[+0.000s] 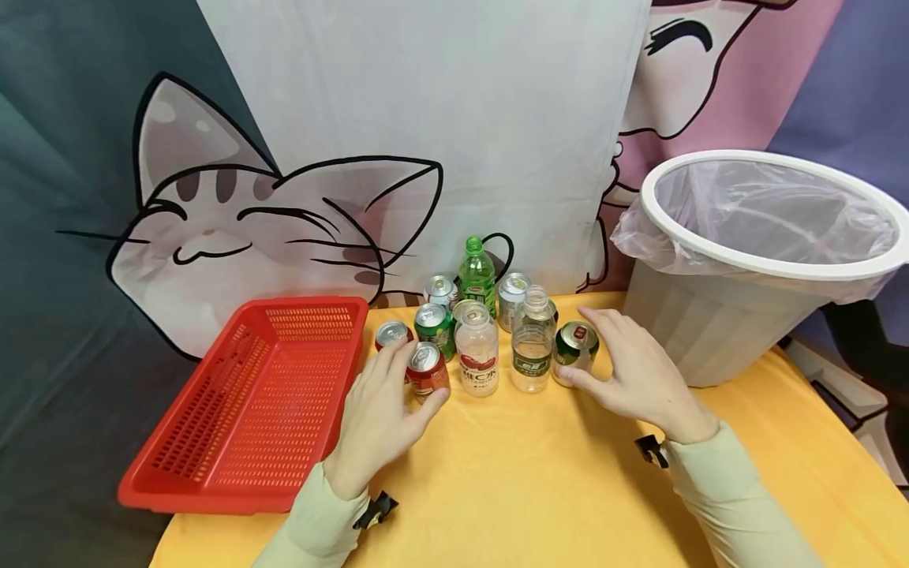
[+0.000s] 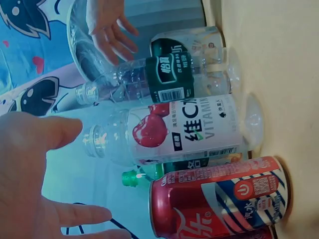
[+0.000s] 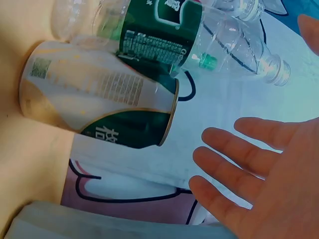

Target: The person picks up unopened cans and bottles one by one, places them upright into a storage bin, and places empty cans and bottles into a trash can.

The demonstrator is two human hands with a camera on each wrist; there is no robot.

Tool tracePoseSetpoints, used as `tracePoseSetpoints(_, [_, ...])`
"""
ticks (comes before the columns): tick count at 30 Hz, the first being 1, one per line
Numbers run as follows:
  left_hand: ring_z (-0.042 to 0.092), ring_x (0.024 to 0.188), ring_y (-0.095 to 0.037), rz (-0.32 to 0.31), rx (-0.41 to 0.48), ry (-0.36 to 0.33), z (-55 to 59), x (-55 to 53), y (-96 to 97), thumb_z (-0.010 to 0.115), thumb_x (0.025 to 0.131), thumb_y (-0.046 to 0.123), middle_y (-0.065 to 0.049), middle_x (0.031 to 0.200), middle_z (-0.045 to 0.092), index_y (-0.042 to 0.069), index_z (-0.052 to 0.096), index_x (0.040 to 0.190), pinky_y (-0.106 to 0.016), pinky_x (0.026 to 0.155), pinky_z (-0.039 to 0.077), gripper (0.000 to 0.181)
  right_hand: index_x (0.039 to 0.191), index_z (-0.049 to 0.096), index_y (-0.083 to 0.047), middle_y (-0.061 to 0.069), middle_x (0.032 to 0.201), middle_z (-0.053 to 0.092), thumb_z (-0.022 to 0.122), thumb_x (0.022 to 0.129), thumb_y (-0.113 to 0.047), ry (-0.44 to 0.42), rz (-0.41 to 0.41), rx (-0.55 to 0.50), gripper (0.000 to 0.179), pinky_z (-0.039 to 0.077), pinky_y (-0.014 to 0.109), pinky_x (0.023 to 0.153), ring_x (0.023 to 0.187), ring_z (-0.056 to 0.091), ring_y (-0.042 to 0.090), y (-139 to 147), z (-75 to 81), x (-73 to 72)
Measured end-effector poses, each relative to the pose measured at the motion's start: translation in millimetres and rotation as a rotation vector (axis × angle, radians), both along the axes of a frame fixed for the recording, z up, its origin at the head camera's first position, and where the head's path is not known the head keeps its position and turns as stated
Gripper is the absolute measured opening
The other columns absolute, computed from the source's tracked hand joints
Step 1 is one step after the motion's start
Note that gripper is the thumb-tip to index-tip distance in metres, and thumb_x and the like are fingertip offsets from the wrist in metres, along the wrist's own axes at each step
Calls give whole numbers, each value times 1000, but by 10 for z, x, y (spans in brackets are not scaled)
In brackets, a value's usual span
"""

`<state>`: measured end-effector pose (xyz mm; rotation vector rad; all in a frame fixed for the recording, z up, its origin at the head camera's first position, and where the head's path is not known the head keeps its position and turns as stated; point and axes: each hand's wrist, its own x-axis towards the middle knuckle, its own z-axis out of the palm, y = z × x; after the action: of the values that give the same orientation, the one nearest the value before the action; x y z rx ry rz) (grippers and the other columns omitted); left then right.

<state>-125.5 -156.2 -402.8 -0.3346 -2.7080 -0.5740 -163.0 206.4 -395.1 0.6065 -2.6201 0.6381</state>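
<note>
- Yellow cloth [image 1: 497, 489] covers the table; cartoon cats decorate the backdrop [image 1: 426, 102].
- On a clear bottle [image 1: 477, 359], "维C水" and "VITAMIN" appear beside red cherries; its neighbour, the green-label bottle [image 1: 533, 361], reads "怡宝".
- "汽水" is printed on the red can [image 1: 428, 380], which stands upright at the group's front left; the gold-rimmed can [image 1: 577, 347] stands upright at its right end.
- Left hand [image 1: 379, 418]: beside the red can, fingers nearly straight, thumb held well away from them.
- Right hand [image 1: 635, 367]: beside the gold-rimmed can, fingers extended and slightly spread; the right wrist view shows a gap between fingertips and can.
- Left wrist view: the red can's blue-and-white striped side, where the head view gives mostly its silver top.
- Right wrist view: the gold-rimmed can's pale panel and square code.
- Only the head view shows the red basket [image 1: 284, 418], left, and the whole bin [image 1: 699, 315], right.
</note>
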Motion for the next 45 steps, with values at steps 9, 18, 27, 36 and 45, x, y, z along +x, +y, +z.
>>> tracePoseSetpoints(9, [57,128,-28,38,48,23,-30,118,-74,75,87,54,-4,148,55,14,53,147,-52,104,49,76,151,48,-7,9,139,61,82,84,-52,-21,10,-20,88,45,51,106,125,58,29,-86,18,-31])
tracePoseSetpoints(18, [55,133,-30,55,48,32,19,236,-142,74,88,55,-7,151,54,12,51,149,-56,104,49,78,151,49,-7,10,140,60,80,84,-55,-35,2,-20,88,45,52,107,127,56,29,-98,21,-43])
tracePoseSetpoints(27, [53,136,-32,94,48,13,80,366,-342,75,89,53,-8,151,53,10,50,150,-59,105,48,78,151,48,-7,9,142,58,79,83,-59,-45,-6,-20,91,44,52,108,129,55,30,-51,-20,-60])
tracePoseSetpoints(36, [52,137,-34,128,39,-11,35,399,-476,71,92,55,-10,152,52,10,49,151,-62,102,48,78,151,47,-7,10,141,59,83,82,-54,-52,-13,-25,90,45,53,107,128,56,30,-9,-80,-56])
tracePoseSetpoints(45, [52,137,-36,153,39,-40,3,428,-548,72,92,52,-10,154,51,13,47,153,-64,100,49,76,150,48,-8,11,139,59,82,83,-52,-48,-22,-25,87,46,55,104,125,57,32,77,-133,-34])
